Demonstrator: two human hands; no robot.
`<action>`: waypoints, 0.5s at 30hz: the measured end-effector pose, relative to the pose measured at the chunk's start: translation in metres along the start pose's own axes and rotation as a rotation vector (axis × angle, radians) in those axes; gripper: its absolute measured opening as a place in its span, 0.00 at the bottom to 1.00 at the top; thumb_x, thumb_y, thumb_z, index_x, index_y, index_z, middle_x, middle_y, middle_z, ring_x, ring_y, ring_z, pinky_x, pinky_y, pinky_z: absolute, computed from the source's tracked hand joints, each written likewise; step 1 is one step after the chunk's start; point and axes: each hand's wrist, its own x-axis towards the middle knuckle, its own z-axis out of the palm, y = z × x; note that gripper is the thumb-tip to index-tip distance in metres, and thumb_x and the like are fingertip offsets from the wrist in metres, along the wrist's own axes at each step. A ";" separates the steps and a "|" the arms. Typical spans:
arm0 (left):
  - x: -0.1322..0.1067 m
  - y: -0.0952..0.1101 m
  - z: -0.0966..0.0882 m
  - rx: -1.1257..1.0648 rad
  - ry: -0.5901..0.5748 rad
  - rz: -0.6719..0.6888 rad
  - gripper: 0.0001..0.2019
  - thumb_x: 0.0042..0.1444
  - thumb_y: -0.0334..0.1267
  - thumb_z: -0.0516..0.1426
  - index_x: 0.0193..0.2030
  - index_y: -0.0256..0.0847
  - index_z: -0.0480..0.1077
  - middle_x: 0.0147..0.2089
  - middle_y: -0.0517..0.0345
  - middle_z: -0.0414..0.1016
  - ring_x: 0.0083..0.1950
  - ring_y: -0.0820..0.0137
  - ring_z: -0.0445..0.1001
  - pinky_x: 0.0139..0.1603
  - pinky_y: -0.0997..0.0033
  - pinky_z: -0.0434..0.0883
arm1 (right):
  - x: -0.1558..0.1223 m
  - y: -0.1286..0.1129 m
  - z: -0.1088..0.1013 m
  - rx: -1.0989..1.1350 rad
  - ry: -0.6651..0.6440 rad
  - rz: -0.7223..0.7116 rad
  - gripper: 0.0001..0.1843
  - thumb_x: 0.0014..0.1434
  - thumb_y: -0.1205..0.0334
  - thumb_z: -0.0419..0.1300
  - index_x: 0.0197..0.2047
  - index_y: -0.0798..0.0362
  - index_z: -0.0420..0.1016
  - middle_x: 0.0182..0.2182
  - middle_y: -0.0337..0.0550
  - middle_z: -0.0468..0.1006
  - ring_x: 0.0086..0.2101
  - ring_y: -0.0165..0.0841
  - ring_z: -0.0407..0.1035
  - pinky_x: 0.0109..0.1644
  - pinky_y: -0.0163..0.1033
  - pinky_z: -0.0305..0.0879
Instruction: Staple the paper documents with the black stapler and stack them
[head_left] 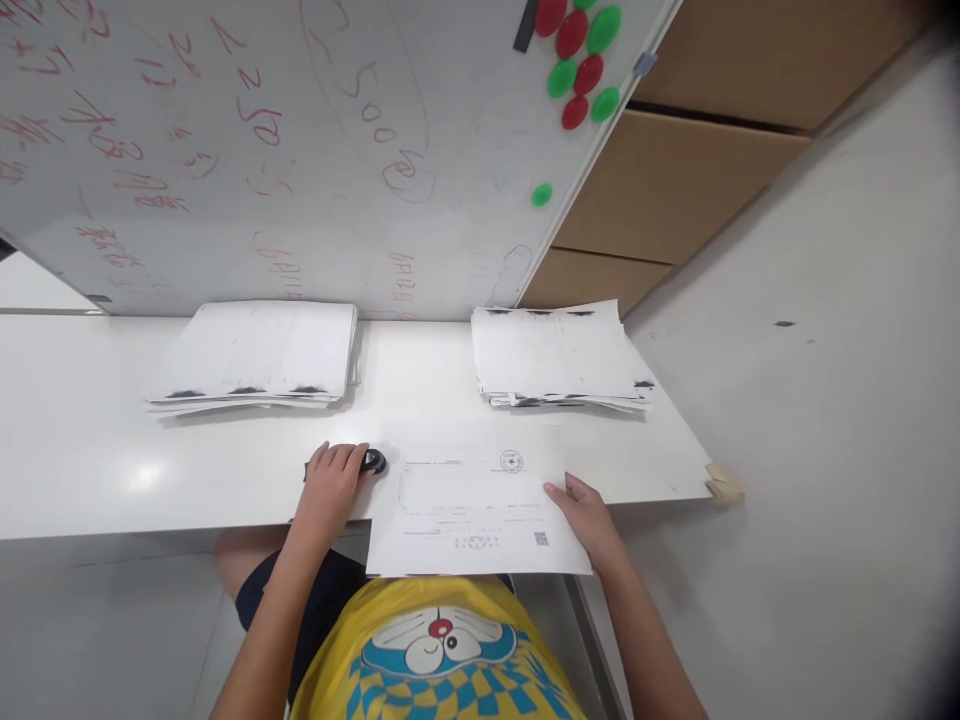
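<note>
My left hand [335, 485] is closed over a black stapler [373, 461] on the white table. Its rounded end sticks out to the right of my fingers, and the rest is mostly covered. A printed sheet of paper [472, 500] with a round star seal and a small square code lies partly on the table and extends past its front edge toward me. My right hand [589, 515] pinches this paper at its right edge, thumb on top. The stapler is just left of the sheet, apart from it.
Two paper stacks, a left one [259, 350] and a right one [551, 352], lie at the table's [420, 370] back. Behind stands a whiteboard [450, 220] with red writing and several magnets. Cardboard boxes [675, 180] and a wall [825, 420] are at the right.
</note>
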 end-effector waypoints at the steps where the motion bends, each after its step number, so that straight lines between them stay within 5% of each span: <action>1: 0.000 0.000 0.000 -0.002 -0.002 -0.002 0.15 0.65 0.41 0.46 0.51 0.39 0.68 0.43 0.46 0.75 0.46 0.58 0.72 0.58 0.52 0.62 | 0.000 -0.001 -0.001 0.002 -0.001 0.003 0.21 0.44 0.46 0.66 0.35 0.53 0.78 0.29 0.45 0.82 0.31 0.44 0.75 0.32 0.43 0.69; 15: 0.001 0.008 -0.001 -0.019 -0.011 -0.075 0.16 0.64 0.41 0.46 0.51 0.38 0.67 0.45 0.45 0.74 0.49 0.58 0.71 0.62 0.48 0.57 | 0.010 0.006 -0.024 0.045 0.065 0.014 0.21 0.42 0.47 0.69 0.36 0.54 0.78 0.29 0.45 0.83 0.30 0.43 0.75 0.31 0.43 0.70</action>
